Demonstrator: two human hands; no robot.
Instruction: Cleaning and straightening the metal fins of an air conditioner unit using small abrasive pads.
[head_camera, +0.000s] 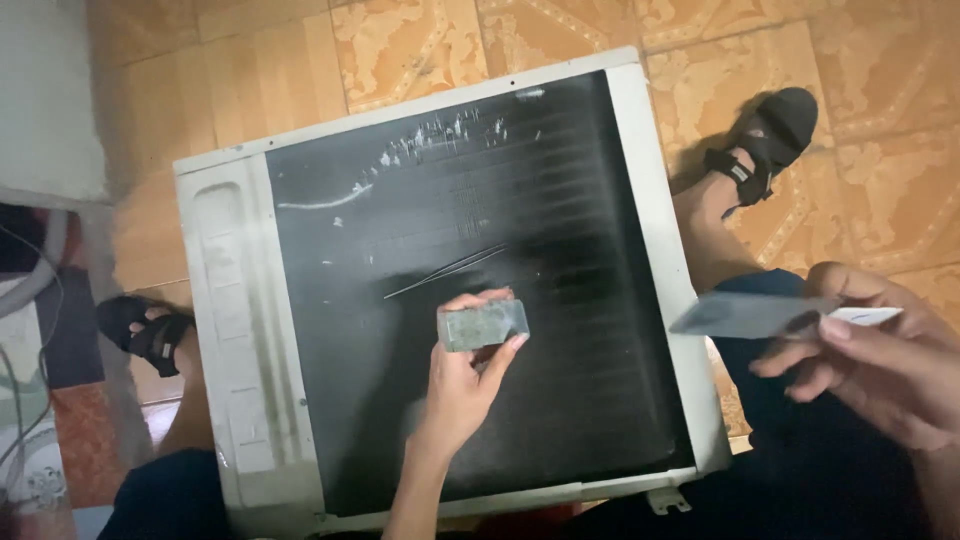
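A white outdoor air-conditioner unit (640, 180) lies between my legs, its black finned coil (470, 300) facing up. My left hand (462, 385) is over the middle of the coil and grips a small grey rectangular block (482, 325) held against the fins. A thin metal tweezer (447, 270) rests on the coil just above that hand. My right hand (880, 350) hovers off the unit's right side and pinches a flat thin card-like tool (755, 313) pointing left toward the unit's edge. White scratches and bent fins (440, 138) mark the coil's upper part.
My feet in black sandals rest on patterned orange floor tiles, one at the upper right (765, 140) and one at the left (145, 330). A grey hose (35, 275) and cloth lie at the far left. A white wall or block (45, 95) stands at the top left.
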